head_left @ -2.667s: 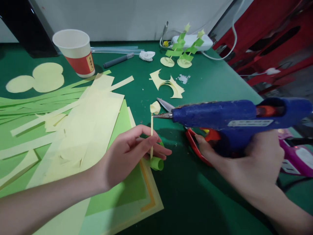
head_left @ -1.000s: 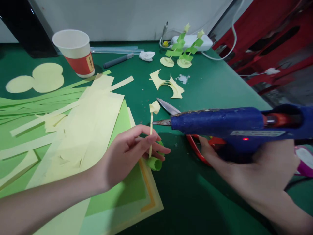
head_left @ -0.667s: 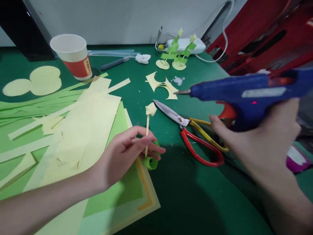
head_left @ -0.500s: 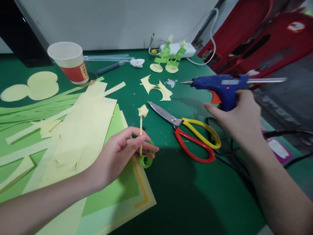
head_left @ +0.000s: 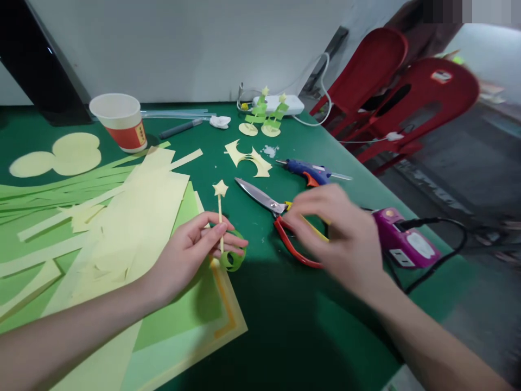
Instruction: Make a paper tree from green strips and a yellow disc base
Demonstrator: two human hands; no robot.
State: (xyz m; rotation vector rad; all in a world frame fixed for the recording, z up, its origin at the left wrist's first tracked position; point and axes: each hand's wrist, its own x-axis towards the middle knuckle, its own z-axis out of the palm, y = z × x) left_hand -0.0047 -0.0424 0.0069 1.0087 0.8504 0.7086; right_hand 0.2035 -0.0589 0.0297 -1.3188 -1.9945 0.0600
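My left hand (head_left: 193,251) pinches a thin pale-yellow paper stick upright, with a small paper star (head_left: 220,188) on its top. A curled green paper strip (head_left: 232,258) lies against the fingertips of that hand. My right hand (head_left: 340,236) hovers blurred over the handles of the red-and-yellow scissors (head_left: 260,197), its fingers apart and holding nothing. The blue glue gun (head_left: 309,171) lies on the green table beyond the scissors, its nozzle pointing left.
Pale-yellow and green paper sheets (head_left: 134,217) and strips cover the left side. At the back are a paper cup (head_left: 120,120), a grey marker (head_left: 181,128), two small paper trees (head_left: 262,115) and a white power strip (head_left: 285,103). A purple device (head_left: 402,244) with a black cable sits right; red chairs (head_left: 386,81) stand beyond.
My right hand drew the glue gun away from the stick, laid it on the table at the back right and let go. It now hovers over the scissors. My left hand still holds the stick.
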